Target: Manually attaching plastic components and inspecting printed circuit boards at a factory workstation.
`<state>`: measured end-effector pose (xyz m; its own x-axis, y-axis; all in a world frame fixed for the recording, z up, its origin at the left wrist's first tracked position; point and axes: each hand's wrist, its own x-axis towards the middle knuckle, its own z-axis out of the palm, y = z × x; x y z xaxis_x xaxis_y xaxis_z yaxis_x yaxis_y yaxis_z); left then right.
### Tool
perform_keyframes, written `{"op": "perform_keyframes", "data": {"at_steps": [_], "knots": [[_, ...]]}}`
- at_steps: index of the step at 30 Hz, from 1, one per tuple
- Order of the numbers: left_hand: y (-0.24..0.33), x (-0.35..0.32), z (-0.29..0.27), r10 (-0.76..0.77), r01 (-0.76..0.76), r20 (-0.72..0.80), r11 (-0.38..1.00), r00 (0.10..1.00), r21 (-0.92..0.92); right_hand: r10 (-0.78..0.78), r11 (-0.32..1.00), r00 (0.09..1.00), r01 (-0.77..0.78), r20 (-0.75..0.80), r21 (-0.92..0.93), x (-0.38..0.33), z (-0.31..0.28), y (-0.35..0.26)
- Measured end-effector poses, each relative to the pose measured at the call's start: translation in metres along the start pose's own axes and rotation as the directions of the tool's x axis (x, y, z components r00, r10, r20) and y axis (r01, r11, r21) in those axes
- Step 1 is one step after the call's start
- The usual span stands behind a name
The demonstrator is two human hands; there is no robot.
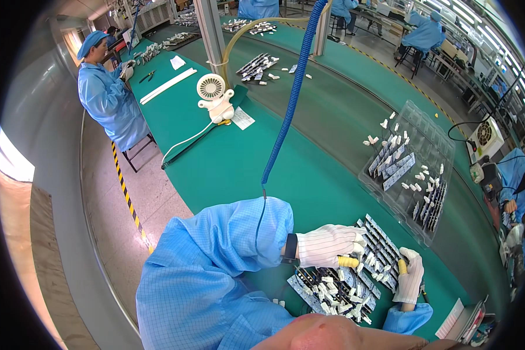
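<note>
A group of black slotted trays (385, 251) with several small white parts lies on the green table (227, 169) close in front of me. My left hand (329, 245), in a striped white glove with yellow fingertips, reaches over the trays from the left, and its thumb and fingers pinch a small white part (359, 254). My right hand (410, 279), gloved the same way, rests against the trays' right edge with its fingers curled. Whether it grips anything is hidden. A blue coiled cord (289, 99) hangs down to my left sleeve.
A clear plastic blister tray (431, 146) with dark strips and loose white parts lies at the right. A small white fan (213, 96) stands further back, with a paper slip beside it. A person in a blue coat (108, 99) works at the far left. Other workers sit at the back.
</note>
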<state>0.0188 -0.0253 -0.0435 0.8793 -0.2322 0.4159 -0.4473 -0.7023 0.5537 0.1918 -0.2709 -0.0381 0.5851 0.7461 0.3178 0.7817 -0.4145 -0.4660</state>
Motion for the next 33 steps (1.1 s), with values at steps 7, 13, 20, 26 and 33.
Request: {"op": "perform_keyframes", "data": {"at_steps": [7, 13, 20, 26, 33], "knots": [[-0.0011, 0.0003, 0.0004, 0.016, -0.016, -0.013, 1.0, 1.0, 0.001, 0.009, 1.0, 1.0, -0.009, -0.002, 0.014, 0.0003, 0.001, 0.0016], [-0.0025, -0.001, 0.0039, 0.027, -0.027, -0.026, 1.0, 0.999, 0.003, 0.019, 0.999, 1.0, -0.019, -0.004, 0.026, -0.0007, 0.0005, 0.0009], [-0.0012, -0.0003, 0.0025, 0.019, -0.019, -0.006, 1.0, 1.0, -0.003, -0.011, 1.0, 1.0, 0.012, -0.015, 0.028, -0.0022, 0.0018, 0.0047], [-0.0004, 0.0004, -0.0003, 0.01, -0.01, 0.002, 1.0, 1.0, -0.016, -0.007, 0.999, 1.0, 0.007, -0.018, 0.036, 0.0006, 0.0015, 0.0016], [-0.0007, 0.0006, 0.0, -0.001, 0.001, 0.011, 1.0, 1.0, -0.013, -0.025, 1.0, 0.999, 0.025, -0.024, 0.004, 0.0006, 0.0022, 0.0035]]}}
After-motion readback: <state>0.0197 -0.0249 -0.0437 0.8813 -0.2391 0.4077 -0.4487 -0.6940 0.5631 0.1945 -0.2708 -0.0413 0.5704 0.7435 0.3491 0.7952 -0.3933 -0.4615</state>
